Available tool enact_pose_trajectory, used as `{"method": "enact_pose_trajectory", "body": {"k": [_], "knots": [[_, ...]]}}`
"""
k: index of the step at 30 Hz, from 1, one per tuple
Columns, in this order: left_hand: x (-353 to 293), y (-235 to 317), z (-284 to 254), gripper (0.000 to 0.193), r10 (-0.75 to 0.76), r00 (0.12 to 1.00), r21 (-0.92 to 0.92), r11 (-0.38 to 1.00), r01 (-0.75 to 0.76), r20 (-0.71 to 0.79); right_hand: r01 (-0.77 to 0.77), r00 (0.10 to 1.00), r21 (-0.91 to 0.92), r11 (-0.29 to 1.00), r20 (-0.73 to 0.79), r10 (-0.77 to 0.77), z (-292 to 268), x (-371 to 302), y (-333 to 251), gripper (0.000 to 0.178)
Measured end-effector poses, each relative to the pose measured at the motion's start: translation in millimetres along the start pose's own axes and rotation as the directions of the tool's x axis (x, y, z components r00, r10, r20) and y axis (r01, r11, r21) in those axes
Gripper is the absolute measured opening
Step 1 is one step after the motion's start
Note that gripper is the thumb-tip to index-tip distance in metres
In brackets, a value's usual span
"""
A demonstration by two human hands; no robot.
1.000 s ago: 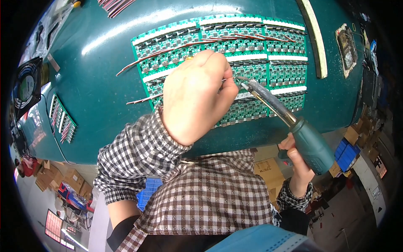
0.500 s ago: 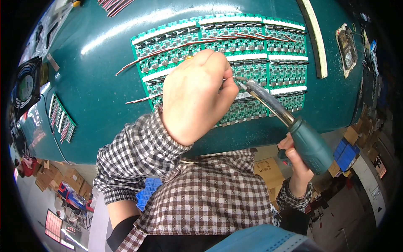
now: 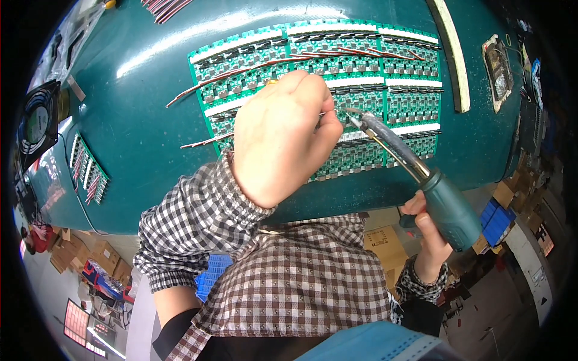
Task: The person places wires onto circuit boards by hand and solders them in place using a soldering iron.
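Green circuit boards point(image 3: 415, 108) lie in joined panels on the green table, with white strips and black wires along their rows. Above the middle of them, my left hand point(image 3: 286, 138) pinches a thin wire, whose end shows just past the thumb and fingertip. My right hand point(image 3: 428, 231) grips a soldering iron point(image 3: 448, 207) with a green handle. The iron's tip is over the boards, a short gap right of my left fingertips. Red, black and white wires point(image 3: 265, 64) lie across the upper rows. The left hand hides part of the boards.
A small fan point(image 3: 41, 123) and a separate wired board point(image 3: 87, 168) sit at the left. More wires point(image 3: 165, 9) lie at the far edge. On the right are a pale curved bar point(image 3: 454, 60) and a dirty, dark-filled tray point(image 3: 498, 75). Cardboard boxes point(image 3: 385, 246) stand below the table.
The soldering iron in my right hand has moved slightly right, its tip drawing away from my left fingertips. My left hand has stayed in place.
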State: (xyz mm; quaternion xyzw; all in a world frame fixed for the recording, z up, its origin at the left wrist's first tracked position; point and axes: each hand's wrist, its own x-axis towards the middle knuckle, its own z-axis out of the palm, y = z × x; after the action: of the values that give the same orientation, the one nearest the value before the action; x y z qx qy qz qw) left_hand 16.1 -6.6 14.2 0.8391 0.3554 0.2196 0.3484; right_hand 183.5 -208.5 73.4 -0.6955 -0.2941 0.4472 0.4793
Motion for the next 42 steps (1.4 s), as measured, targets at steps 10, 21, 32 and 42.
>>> {"method": "enact_pose_trajectory", "body": {"k": [10, 21, 32, 42], "knots": [[-2, -3, 3, 0.014, 0.051, 0.999, 0.038, 0.998, -0.05, -0.016, -0.085, 0.996, -0.005, 0.996, -0.037, 0.085, -5, -7, 6, 0.047], [-4, 1, 7, 0.014, 0.032, 0.999, 0.109, 0.994, -0.028, -0.034, -0.033, 0.999, -0.077, 0.996, -0.026, 0.031, -2, -7, 9, 0.049], [-4, 2, 7, 0.015, 0.018, 0.999, 0.112, 0.994, -0.013, -0.042, -0.056, 0.996, -0.102, 0.993, -0.082, 0.048, -1, -5, 6, 0.052], [-5, 1, 9, 0.016, 0.016, 0.999, 0.123, 0.992, -0.011, -0.046, -0.029, 0.998, -0.158, 0.987, -0.057, 0.02, -6, -10, 14, 0.058]]}}
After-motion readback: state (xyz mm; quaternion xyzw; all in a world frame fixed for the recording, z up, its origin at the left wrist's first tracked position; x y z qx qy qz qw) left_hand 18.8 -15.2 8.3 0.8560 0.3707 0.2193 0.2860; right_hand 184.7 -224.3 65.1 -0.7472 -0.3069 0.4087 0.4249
